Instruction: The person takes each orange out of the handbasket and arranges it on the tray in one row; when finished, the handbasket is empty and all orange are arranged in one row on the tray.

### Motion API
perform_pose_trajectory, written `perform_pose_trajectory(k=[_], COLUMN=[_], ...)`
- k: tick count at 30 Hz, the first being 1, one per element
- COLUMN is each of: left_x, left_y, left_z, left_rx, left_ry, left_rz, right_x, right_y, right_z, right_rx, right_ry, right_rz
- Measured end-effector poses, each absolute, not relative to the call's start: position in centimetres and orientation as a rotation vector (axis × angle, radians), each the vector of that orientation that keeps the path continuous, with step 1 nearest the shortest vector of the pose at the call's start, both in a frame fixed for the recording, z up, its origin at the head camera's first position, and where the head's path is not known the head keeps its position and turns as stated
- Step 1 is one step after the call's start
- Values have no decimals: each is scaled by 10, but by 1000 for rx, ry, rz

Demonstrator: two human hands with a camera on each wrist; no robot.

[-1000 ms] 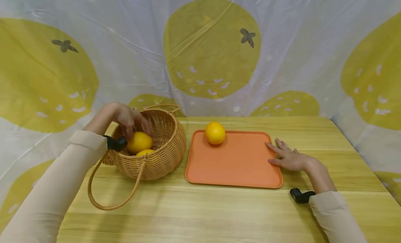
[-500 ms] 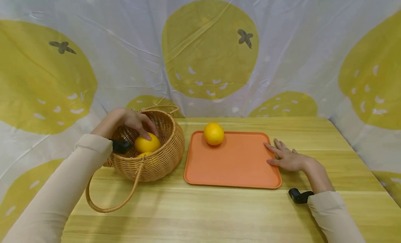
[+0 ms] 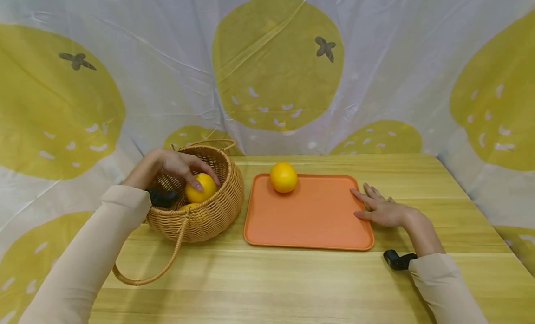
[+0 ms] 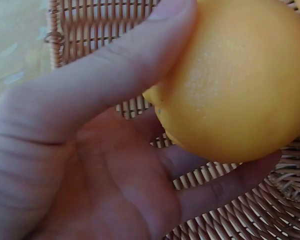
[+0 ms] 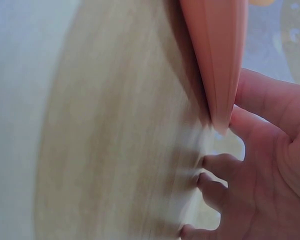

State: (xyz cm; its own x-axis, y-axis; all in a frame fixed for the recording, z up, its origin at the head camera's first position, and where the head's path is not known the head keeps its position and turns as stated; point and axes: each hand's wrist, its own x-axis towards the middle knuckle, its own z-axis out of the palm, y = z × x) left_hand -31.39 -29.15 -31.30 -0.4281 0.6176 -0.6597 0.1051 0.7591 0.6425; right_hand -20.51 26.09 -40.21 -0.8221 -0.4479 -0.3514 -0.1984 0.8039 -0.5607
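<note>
My left hand (image 3: 179, 166) reaches down into a round wicker basket (image 3: 217, 222) and grips an orange (image 3: 202, 189), thumb on one side and fingers on the other. In the left wrist view the orange (image 4: 240, 80) shows a small nub facing the palm, with the basket's weave behind it. Beneath it in the basket, part of a second yellow fruit (image 3: 190, 206) peeks over the rim. My right hand (image 3: 386, 211) rests at the right edge of an orange tray (image 3: 317, 217), thumb and index finger on its rim, the other fingertips on the table. Another orange (image 3: 283, 177) sits at the tray's back left.
One looped basket handle (image 3: 160, 275) hangs down in front over the wooden table (image 3: 267, 287); the other handle (image 3: 213, 140) leans toward the back. A curtain (image 3: 376, 73) printed with yellow fruit stands behind the table. A black camera mount (image 3: 399, 260) is on the right wrist.
The left hand and the orange it grips have shifted right inside the basket, toward its right wall. The right hand keeps its place on the tray's edge.
</note>
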Motion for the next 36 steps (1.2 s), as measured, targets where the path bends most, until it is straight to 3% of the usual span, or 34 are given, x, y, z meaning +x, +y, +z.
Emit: perform_pose_trajectory(k=[18, 24, 36], left_x=[-312, -305, -272], left_y=[-292, -290, -285], left_z=[-313, -294, -238], left_rx=[579, 467, 650], left_ry=[2056, 2096, 2264], left_rz=[723, 809, 785], right_x=[-204, -205, -204], right_y=[261, 259, 260], right_z=[-401, -401, -400], right_rx=[-486, -487, -483], right_ry=[2504, 2504, 2502], right_rz=[-721, -718, -712])
